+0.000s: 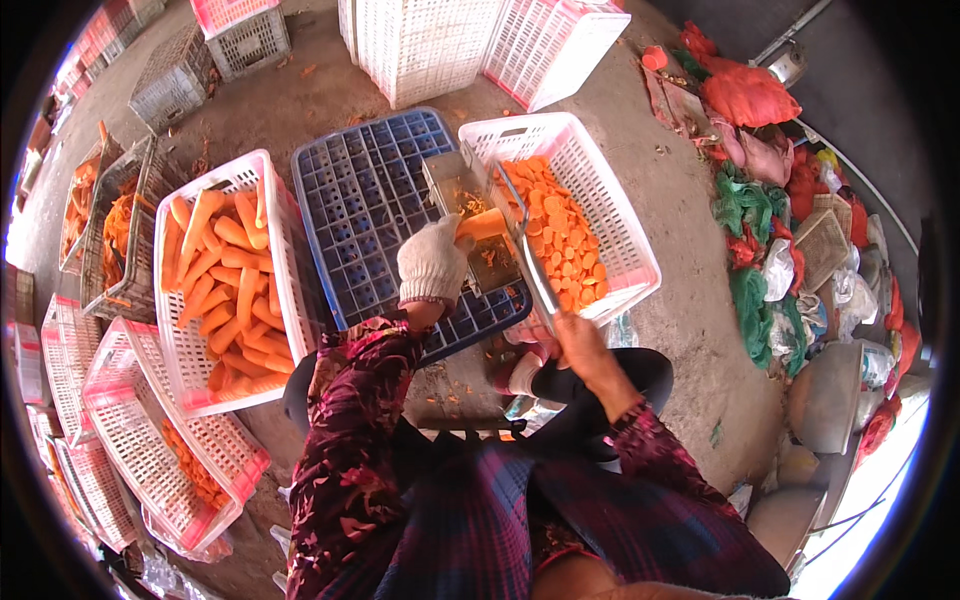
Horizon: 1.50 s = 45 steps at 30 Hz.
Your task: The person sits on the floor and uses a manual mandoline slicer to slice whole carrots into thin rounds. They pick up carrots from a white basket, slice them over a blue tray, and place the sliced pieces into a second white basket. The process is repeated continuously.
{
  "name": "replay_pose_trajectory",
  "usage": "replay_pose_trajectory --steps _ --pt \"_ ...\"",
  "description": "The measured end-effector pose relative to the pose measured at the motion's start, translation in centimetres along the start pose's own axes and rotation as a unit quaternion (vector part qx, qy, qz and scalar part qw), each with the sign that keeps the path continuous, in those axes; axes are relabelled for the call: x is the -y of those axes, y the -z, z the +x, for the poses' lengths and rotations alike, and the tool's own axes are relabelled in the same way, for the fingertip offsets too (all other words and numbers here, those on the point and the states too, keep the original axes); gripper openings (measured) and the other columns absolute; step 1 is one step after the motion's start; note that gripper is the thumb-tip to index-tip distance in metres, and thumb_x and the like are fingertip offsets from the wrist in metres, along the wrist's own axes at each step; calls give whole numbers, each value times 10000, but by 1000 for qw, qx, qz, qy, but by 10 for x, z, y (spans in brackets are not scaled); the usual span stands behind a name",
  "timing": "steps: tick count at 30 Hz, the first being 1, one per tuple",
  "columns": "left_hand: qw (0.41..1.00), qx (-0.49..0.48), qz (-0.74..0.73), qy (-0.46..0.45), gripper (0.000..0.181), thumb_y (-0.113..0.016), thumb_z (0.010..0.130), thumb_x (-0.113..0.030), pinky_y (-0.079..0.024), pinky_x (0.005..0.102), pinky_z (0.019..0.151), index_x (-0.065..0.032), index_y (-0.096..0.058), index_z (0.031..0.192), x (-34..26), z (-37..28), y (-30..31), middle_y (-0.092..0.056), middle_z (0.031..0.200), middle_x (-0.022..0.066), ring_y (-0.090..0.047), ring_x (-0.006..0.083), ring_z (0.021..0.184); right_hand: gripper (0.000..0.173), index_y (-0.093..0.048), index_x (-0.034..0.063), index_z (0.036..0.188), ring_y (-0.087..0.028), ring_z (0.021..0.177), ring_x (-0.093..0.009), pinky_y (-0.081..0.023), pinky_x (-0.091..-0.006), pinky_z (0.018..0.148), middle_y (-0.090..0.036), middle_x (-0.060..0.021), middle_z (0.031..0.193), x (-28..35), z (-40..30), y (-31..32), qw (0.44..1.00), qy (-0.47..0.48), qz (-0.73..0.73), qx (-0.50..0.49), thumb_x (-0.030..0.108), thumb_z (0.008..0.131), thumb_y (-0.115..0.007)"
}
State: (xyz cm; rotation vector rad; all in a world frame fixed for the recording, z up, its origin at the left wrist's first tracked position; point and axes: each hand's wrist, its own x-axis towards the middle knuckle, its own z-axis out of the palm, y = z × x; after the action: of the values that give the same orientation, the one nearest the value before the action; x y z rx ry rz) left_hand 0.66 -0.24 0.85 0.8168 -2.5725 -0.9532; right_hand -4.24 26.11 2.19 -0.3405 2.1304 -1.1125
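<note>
My left hand [433, 260], in a pale knitted glove, holds a peeled carrot [482, 224] over a metal cutting stand [456, 182] strewn with orange scraps. Bare, my right hand [579, 341] grips the lower end of a long metal lever [538, 276], whose upper part lies beside the carrot's far end. The stand rests on an upturned blue plastic crate [360, 176]. Right of it, round carrot slices [559, 225] lie in a white plastic crate [630, 255]. To the left, a white and pink crate [285, 300] holds many whole peeled carrots [240, 300].
Grey crates [146, 247] with carrot scraps stand at the far left. Below them, a tilted white and pink crate [124, 405] holds small orange pieces. Tall white crates [427, 45] stand ahead. Net sacks, plastic bags and a large metal basin [825, 397] line the right side.
</note>
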Motion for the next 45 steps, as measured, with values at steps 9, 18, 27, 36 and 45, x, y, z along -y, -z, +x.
replay_pose_trajectory --steps 9,18,27,36,45 --pt "1000 18 8 -2 386 -660 904 -305 -530 452 856 -79 -670 1217 -16 5 -3 -715 1032 199 -682 367 987 539 -564 33 846 -515 533 -113 -420 -282 470 -519 -9 632 -40 12 2 999 -9 26 23 494 1070 -398" --pt "999 16 41 -23 324 -668 897 -313 -535 465 796 -88 -670 1130 -15 12 -13 -705 988 179 -684 368 931 487 -579 43 869 -515 528 -100 -430 -254 483 -538 -5 647 -44 16 -2 999 -36 26 16 454 1075 -418" --pt "997 40 65 -27 342 -647 912 -344 -541 472 782 -93 -665 1143 -24 15 -14 -702 999 183 -692 372 924 477 -580 44 880 -516 544 -89 -432 -256 479 -540 -6 673 -36 7 2 997 -46 58 38 468 1061 -457" --pt "994 39 86 -51 352 -638 912 -370 -546 476 740 -103 -648 1141 -27 21 -24 -708 997 169 -701 360 888 481 -581 45 873 -504 538 -89 -435 -244 500 -536 -7 679 -52 14 0 991 -66 109 29 466 1063 -447" --pt "994 39 90 -42 283 -653 899 -287 -551 482 738 -114 -642 1122 -30 21 -27 -703 979 156 -700 369 875 472 -594 47 925 -518 536 -66 -471 -212 493 -558 13 702 -32 2 -2 987 -96 121 44 464 1068 -428"
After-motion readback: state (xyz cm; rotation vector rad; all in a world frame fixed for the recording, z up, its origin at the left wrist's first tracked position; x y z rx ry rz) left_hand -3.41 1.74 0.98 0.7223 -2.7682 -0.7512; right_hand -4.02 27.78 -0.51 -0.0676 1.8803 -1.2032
